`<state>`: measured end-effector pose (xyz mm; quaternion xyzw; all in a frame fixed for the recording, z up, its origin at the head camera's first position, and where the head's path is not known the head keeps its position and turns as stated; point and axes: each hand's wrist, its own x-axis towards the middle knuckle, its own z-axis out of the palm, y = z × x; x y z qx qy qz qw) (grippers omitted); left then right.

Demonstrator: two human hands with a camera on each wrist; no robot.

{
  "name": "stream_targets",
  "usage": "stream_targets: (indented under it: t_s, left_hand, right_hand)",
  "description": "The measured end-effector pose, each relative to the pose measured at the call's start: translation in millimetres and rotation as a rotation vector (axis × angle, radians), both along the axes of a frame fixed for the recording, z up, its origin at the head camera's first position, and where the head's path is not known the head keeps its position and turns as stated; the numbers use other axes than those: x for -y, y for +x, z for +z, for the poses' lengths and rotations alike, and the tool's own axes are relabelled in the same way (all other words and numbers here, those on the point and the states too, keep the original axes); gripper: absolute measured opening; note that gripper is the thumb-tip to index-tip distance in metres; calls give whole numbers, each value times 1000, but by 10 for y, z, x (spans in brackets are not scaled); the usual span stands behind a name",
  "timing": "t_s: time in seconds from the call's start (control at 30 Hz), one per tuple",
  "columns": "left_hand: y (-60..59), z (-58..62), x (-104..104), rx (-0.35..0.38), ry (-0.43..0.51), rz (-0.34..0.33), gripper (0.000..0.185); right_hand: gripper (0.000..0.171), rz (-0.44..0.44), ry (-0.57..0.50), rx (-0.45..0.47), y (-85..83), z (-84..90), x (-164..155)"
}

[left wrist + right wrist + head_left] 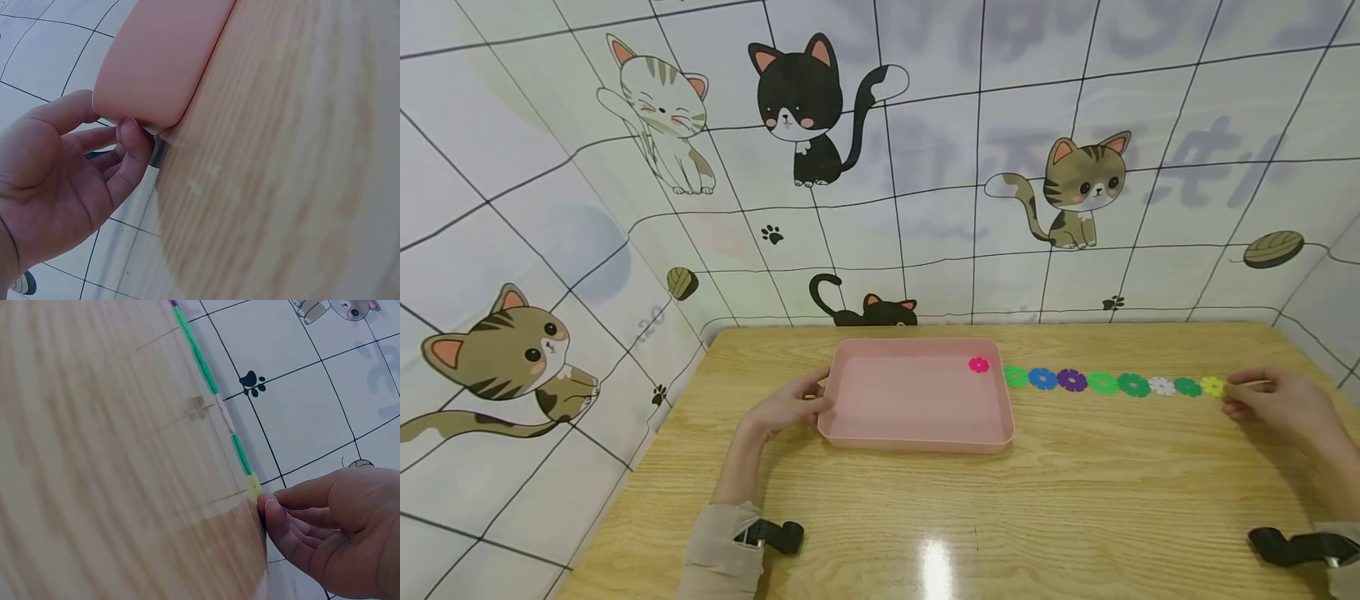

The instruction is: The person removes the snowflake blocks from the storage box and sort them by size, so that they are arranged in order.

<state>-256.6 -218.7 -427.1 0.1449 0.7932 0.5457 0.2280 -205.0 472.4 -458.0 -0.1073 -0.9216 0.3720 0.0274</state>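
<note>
A shallow pink tray stands on the wooden table, with one hot pink flower-shaped disc lying in its far right corner. My left hand holds the tray's left side; in the left wrist view the thumb and curled fingers meet at the tray wall. Extending right from the tray is a row of several flower-shaped discs, among them a blue one, a purple one and a white one. At the row's right end, my right hand pinches the edge of a yellow disc.
Behind the wooden table rises a wall printed with cartoon cats and grid lines, which also closes off the left side. Black camera mounts sit on both wrists, the left mount and the right mount above the table.
</note>
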Motion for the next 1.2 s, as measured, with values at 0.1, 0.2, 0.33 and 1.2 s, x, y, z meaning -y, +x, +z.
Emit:
stream_targets:
  t_s: [0.1,0.2,0.33,1.2]
  left_hand:
    - [0,-6,2,-1,4,1,70]
    - [7,-3,0,-1,3,0,69]
    - [7,-11,-2,-6,5,-11,69]
    - [-4,-20,3,-11,-11,-6,68]
  right_hand:
    - [42,0,-8,1,-8,-9,-10]
    - [42,6,-7,-8,6,23,18]
    - [45,20,52,-28,50,119,111]
    - [43,298,33,-223,-33,575,1158]
